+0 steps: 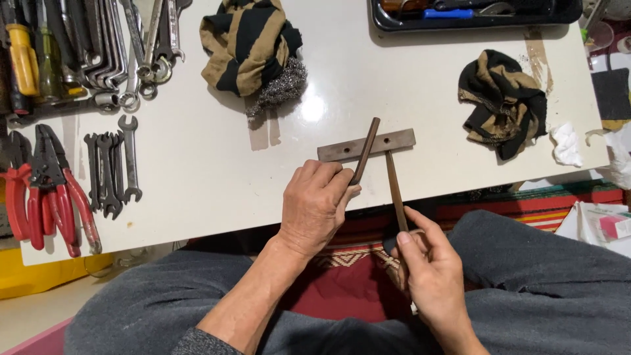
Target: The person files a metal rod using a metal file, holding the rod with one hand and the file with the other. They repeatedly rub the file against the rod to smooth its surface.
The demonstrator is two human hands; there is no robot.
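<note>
The left hand (315, 207) grips a thin rusty rod (365, 151), laid slantwise across a flat bar (394, 140) near the tabletop (210, 177) edge. The right hand (427, 269) is clamped on a second rod (395, 190) butting the bar from below.

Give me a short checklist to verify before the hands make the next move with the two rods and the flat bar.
1. Left hand grips the left rod: ok.
2. Right hand holds the right rod: ok.
3. Left rod lies across the flat bar: ok.
4. Right rod's tip meets the bar: cannot tell, it is only close.
5. Bar lies fully on the table: ok, near the front edge.
6. Cloths and steel wool away from the bar: ok.
</note>
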